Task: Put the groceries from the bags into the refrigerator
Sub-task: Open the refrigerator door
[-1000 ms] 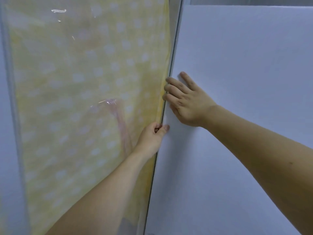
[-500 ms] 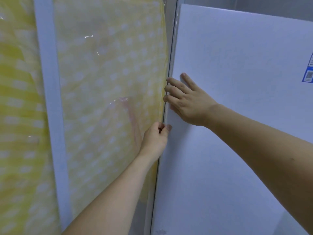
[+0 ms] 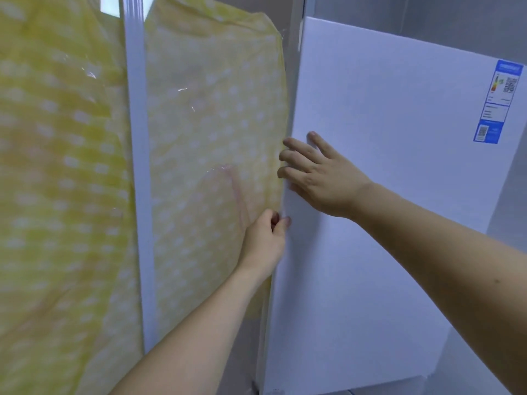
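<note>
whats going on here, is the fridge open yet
A person is working at the left edge of the white refrigerator door. The left hand curls its fingers round that edge, while the right hand lies on the door front with fingers spread. The door looks barely open, if at all; nothing inside shows. A yellow dotted curtain hangs behind glass beside it. No groceries or bags are in view.

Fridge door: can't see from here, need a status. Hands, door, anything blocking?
Left hand grips door edge. Right hand flat on fridge door, fingers over edge. Door shut. No groceries in view; yellow curtain behind glass at left.
</note>
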The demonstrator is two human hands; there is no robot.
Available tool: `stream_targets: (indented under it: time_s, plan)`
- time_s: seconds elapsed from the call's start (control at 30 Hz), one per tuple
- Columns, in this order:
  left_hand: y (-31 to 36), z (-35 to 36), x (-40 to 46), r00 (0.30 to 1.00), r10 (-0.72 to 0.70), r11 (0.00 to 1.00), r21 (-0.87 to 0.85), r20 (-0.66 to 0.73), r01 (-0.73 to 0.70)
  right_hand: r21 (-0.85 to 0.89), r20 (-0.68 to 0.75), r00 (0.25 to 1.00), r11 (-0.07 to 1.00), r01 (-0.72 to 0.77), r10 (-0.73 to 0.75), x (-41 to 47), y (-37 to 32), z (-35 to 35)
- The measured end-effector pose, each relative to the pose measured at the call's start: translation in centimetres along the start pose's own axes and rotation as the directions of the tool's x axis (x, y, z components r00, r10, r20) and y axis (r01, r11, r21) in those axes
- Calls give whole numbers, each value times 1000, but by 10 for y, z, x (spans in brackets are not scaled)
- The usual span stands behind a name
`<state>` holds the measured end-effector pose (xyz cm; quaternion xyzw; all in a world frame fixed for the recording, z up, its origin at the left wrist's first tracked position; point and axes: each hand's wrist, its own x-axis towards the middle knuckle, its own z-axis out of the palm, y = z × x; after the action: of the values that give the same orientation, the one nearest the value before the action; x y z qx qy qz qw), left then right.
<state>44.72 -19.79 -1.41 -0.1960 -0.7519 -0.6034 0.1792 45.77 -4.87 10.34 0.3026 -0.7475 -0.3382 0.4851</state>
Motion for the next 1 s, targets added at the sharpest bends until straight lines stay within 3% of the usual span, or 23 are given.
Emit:
stream_targets:
  time_s: [0.23,0.63,1.0]
  plan:
    - [35,9,-63,993,77,989,131,-93,-65,69,-43,999,997,28,-25,-31,-2,-54]
    - [76,27,-128,984,111,970,231,-136,-77,92,-31,999,995,43,-40,-71,1,-120]
    - [151,79,-229,966,172,920,382,-192,-87,90,-198,978,993,77,-58,-150,20,-199]
